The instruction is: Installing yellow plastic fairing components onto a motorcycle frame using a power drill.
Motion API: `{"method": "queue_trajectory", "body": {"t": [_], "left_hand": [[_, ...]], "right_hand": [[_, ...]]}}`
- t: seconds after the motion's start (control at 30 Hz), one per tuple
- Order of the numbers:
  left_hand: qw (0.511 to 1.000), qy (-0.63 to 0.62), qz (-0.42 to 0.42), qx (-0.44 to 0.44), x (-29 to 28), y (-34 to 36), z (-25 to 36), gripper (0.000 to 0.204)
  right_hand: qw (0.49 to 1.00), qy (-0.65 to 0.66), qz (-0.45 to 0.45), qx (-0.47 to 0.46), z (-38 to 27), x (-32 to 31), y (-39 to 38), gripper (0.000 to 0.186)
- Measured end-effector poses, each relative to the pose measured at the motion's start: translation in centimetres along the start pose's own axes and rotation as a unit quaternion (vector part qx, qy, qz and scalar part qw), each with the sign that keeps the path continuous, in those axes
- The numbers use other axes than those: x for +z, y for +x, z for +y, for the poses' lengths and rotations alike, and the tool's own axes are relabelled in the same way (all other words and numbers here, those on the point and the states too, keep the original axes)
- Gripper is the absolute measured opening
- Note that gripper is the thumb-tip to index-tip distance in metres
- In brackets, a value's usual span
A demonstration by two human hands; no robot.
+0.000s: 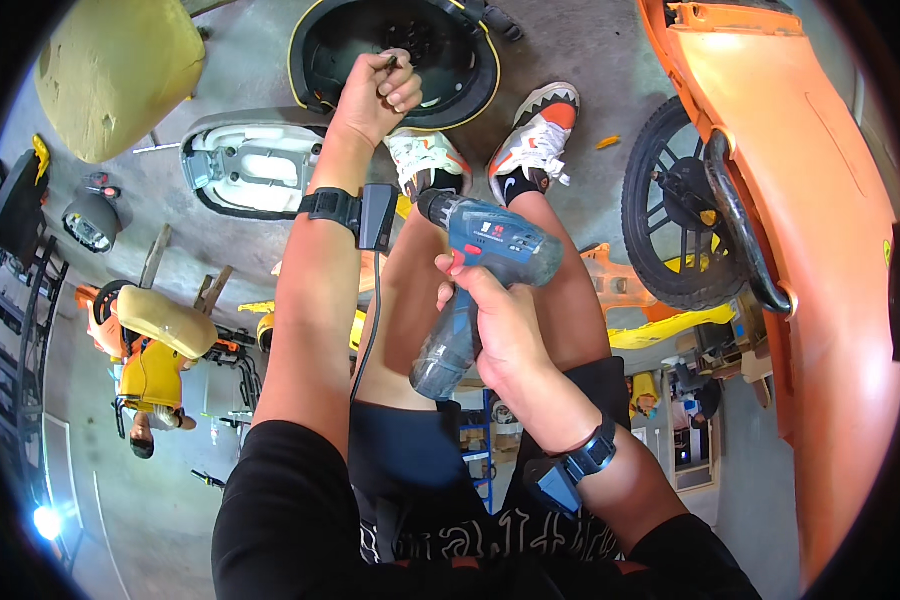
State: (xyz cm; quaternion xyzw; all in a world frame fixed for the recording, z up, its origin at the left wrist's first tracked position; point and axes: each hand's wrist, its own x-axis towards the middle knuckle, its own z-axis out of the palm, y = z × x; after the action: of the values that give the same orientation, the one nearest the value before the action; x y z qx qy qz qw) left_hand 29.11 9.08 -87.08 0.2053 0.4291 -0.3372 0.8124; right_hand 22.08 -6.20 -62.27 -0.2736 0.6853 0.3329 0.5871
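The right hand [502,325] is wrapped round the handle of a blue-and-black cordless drill [500,240], fingers closed and a fingertip near the red trigger; the drill hangs above the bare legs, its chuck [436,207] pointing toward the left forearm. The left hand [375,95] is curled up, with a small dark piece [391,63] between thumb and fingers — too small to identify — over a black tub [318,70] with a yellow rim, in which small dark parts [410,40] lie. Just beside the tub, on the left, sits a grey shell with a white lining [260,165]. White-and-orange shoes [542,135] stand near the tub's lower edge. Farther right are a black spoked wheel [660,250] and a large orange body panel [820,200]; a yellowish rounded cover [120,75] lies at upper left.
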Motion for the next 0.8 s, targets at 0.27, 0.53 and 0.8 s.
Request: {"method": "queue_trajectory", "body": {"t": [0.27,0.53,0.8], "left_hand": [[0.991,0.032,-0.125,-0.03,-0.1,-1.9,0.6,0.014],[0.993,0.069,-0.08,0.058,-1.7,-7.0,2.1,0.014],[0.979,0.166,0.072,0.092,-2.5,-18.1,0.6,0.027]], "right_hand": [[0.999,-0.032,-0.002,0.013,0.6,0.4,0.0,0.023],[0.985,-0.154,0.01,-0.08,2.4,0.0,0.5,0.018],[0.937,-0.291,0.028,-0.192,4.0,-2.8,1.5,0.019]]}}
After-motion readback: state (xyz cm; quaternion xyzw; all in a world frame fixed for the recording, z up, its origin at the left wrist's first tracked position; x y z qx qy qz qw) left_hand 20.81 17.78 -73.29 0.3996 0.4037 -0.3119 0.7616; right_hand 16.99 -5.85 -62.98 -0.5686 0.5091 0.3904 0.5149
